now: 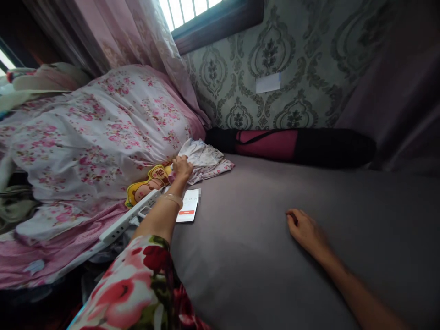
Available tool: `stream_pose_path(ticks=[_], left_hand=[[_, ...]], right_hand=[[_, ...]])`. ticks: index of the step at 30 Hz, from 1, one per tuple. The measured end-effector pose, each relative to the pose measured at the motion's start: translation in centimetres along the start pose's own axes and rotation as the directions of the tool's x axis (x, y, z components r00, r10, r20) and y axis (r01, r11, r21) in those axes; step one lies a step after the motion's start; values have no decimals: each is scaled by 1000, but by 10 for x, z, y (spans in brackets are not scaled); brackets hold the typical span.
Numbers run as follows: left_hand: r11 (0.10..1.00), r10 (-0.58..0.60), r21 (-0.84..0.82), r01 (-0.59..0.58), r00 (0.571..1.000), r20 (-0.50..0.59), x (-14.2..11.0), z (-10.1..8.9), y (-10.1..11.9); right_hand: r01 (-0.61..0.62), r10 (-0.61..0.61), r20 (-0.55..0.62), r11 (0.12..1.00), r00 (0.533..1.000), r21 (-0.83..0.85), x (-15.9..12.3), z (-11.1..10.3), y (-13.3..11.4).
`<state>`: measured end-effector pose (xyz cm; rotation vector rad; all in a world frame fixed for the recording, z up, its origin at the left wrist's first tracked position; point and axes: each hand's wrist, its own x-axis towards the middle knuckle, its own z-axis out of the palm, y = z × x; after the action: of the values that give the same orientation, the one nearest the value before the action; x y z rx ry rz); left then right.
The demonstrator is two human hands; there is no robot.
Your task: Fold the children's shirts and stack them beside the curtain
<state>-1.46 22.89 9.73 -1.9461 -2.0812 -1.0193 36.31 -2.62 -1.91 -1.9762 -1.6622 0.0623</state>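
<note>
At the end of my outstretched left arm, my left hand (182,167) is closed on the near-left edge of a crumpled white cloth (202,155) with a small printed pattern. Its fingertips are partly hidden. Beneath my left forearm lies a smartphone (189,208) with a lit screen and a red button; the arm covers its left part. My right hand (304,228) rests on the grey bed sheet (247,243), fingers curled in loosely, and nothing shows in it. A yellow cartoon-shaped cushion (146,187) is just left of my left hand.
A white power strip (127,219) with plugs runs along the bed's left edge. Beyond it, floral bedding (99,133) is heaped up. Against the patterned wall (237,91) lies a long black and maroon bag (271,144). Pink curtains (137,32) hang beside the window.
</note>
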Motion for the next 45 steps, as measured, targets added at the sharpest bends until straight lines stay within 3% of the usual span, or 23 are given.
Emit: stream_pose_path(ticks=[4, 8, 13, 17, 21, 25, 29, 32, 38, 41, 43, 45], left_hand=[[999, -35, 24, 36, 999, -31, 13, -3, -24], [997, -75, 19, 76, 997, -18, 17, 2, -34], [991, -132, 31, 132, 991, -6, 17, 6, -30], [988, -141, 48, 144, 989, -50, 18, 2, -14], [997, -81, -24, 79, 988, -129, 25, -6, 19], [949, -6, -308, -63, 976, -219, 31, -10, 63], [747, 84, -602, -282, 939, -335, 21, -7, 108], [584, 148, -712, -391, 913, -380, -3, -1, 139], [453, 154, -840, -300, 954, -258, -75, 15, 200], [386, 168, -894, -226, 970, -173, -110, 21, 227], [330, 173, -932, -151, 980, -98, -131, 24, 243], [274, 175, -959, -76, 984, -28, -148, 25, 258]], right_hand=[[18, -18, -4, 1000, 1000, 5, -2, -2, -2], [-29, 29, 2, 999, 1000, -38, -3, -4, -6], [-20, 21, 4, 999, 1000, -40, -4, -5, -9], [-11, 10, -14, 1000, 1000, -27, -5, -4, -8], [-2, 2, -2, 999, 1000, -44, -6, -3, -6], [13, -13, 5, 998, 1000, -57, -6, -2, -5], [28, -27, 11, 998, 1000, -59, -6, -2, -6], [25, -24, 6, 998, 1000, -51, -7, -3, -7], [-6, 4, 32, 998, 999, 59, -5, -9, -4], [-72, 68, 27, 967, 997, 244, -1, -12, 0], [-143, 141, 38, 884, 989, 445, 2, -16, 2], [-238, 222, 110, 714, 969, 658, 5, -23, 2]])
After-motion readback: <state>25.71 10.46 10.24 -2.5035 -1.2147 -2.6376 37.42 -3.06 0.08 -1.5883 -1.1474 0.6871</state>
